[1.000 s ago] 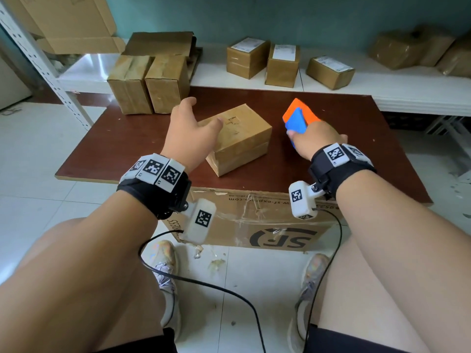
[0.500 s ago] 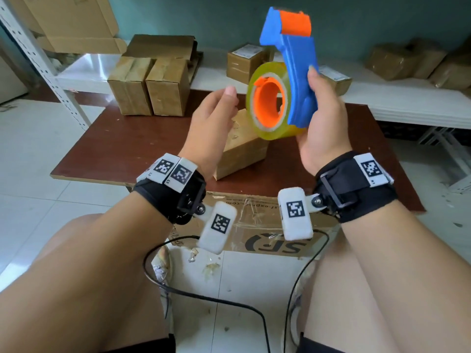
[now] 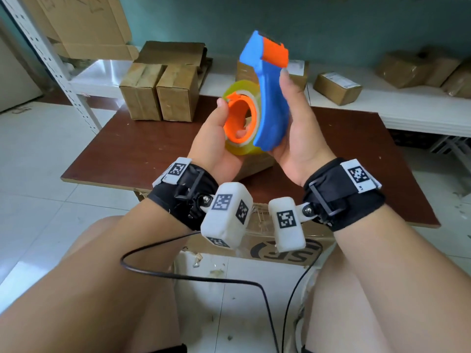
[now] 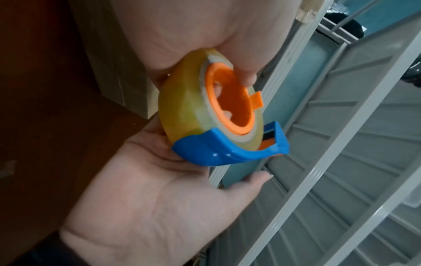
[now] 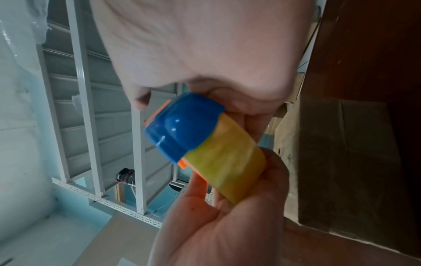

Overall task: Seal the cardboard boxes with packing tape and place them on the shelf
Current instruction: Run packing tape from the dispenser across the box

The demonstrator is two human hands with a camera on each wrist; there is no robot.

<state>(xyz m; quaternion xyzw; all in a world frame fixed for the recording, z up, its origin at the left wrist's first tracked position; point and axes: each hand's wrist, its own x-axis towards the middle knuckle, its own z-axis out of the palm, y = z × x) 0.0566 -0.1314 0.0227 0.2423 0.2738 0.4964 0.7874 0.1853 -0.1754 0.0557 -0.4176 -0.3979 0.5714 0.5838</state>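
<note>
A blue and orange tape dispenser [image 3: 271, 98] with a yellowish tape roll [image 3: 240, 149] is held up above the table in both hands. My right hand [image 3: 295, 138] grips the blue handle, cutter end upward. My left hand [image 3: 215, 133] cups the roll from the left, thumb on the rim of the orange core [image 3: 239, 118]. The left wrist view shows the roll [image 4: 182, 111] between my left hand [image 4: 205, 27] above and my right palm [image 4: 159, 198] below. A small cardboard box [image 3: 257, 165] lies on the brown table [image 3: 142, 154], mostly hidden behind my hands.
Two taped boxes [image 3: 142, 93] [image 3: 178, 93] stand at the table's back left. A white shelf [image 3: 420, 110] behind carries several small boxes. A large printed carton [image 3: 280, 248] sits under the table's front edge. A black cable [image 3: 193, 276] crosses my lap.
My right hand lifted the tape dispenser off the table and turned it upright. My left hand left the small box, rose, and took hold of the tape roll.
</note>
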